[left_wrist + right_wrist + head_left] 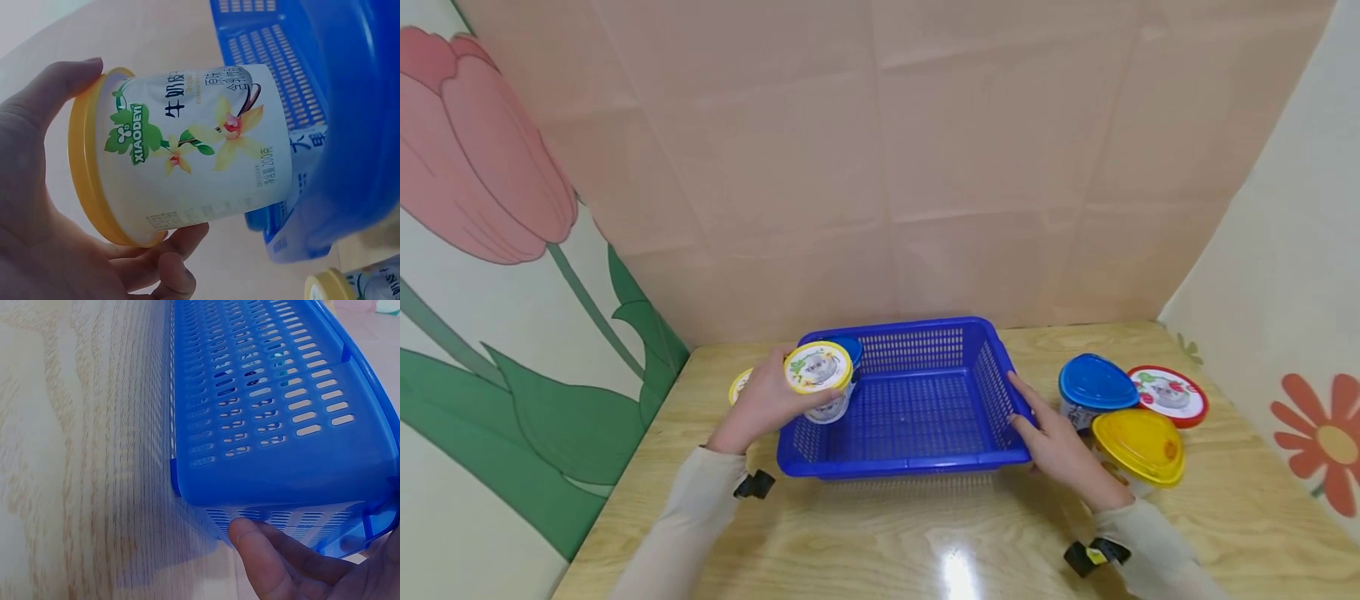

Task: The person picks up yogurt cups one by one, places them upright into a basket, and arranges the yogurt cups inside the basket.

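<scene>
My left hand (771, 396) grips a yogurt cup (818, 371) with a yellow lid, held over the left end of a blue plastic basket (917, 464). Flowers and a green leaf mark the side of this cup (200, 144) in the left wrist view. Behind it, at the basket's back left corner, part of a blue-lidded cup (855, 348) shows. Another yellow lid (739, 385) peeks out left of the basket, mostly hidden by my left hand. My right hand (1056, 437) holds the basket's right end, its fingers on the rim and outer wall (281, 515).
Right of the basket stand a blue-lidded tub (1097, 383), a red-lidded tub (1170, 395) and a yellow-lidded tub (1138, 446), close to my right forearm. A paper-covered wall (887, 167) rises behind the wooden table (880, 542). Painted side walls flank it.
</scene>
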`<state>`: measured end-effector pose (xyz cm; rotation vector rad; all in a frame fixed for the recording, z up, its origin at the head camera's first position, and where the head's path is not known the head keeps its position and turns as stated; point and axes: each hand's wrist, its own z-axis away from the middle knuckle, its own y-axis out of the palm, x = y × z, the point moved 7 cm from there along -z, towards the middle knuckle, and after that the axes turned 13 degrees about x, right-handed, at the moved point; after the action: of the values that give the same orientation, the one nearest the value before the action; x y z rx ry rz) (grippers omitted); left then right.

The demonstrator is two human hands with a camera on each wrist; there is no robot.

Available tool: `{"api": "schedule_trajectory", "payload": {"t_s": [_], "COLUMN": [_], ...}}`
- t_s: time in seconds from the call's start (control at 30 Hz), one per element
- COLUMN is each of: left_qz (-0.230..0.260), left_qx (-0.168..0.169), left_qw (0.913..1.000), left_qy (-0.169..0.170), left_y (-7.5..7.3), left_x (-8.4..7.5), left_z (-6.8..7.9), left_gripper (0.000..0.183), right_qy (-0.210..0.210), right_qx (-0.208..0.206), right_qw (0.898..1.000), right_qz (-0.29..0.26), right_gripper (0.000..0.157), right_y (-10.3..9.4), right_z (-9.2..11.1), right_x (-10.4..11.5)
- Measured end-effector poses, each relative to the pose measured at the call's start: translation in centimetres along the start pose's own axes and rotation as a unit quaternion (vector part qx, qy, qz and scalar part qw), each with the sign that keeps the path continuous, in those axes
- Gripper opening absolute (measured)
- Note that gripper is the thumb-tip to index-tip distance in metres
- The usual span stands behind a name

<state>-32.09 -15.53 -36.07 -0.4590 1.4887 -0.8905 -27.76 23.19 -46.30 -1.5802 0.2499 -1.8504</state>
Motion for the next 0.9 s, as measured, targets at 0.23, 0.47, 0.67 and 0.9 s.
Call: {"api": "schedule_trajectory", "payload": {"t_s": [0.23, 0.47, 0.67, 0.9], "left_qz": [-0.054, -0.102, -0.153, -0.218], "left_qx": [0.044, 0.107, 0.127, 0.155], "left_qw": [0.9975, 0.9887, 0.9797, 0.9633], "left_qy": [-0.008, -0.022, -0.025, -0.024], "left_y": [1.8, 2.9, 3.2, 3.2], "left_x": [0.0, -0.1, 0.0, -0.6], "left_z": [-0.3, -0.6, -1.0, -1.0], "left_gripper": [0.104, 0.111, 0.111, 0.108], "right_qy": [0.001, 0.008, 0.011, 0.006], "right_qx": [-0.001, 0.000, 0.003, 0.000], "right_qw": [1.000, 1.000, 1.000, 1.000], "right_qz": [-0.001, -0.001, -0.003, 0.000], "right_gripper": [0.064, 0.064, 0.064, 0.063], "right_y": [0.1, 0.1, 0.2, 0.1], "right_z": [0.0, 0.1, 0.1, 0.0], "right_x": [-0.2, -0.2, -0.2, -0.1]}}
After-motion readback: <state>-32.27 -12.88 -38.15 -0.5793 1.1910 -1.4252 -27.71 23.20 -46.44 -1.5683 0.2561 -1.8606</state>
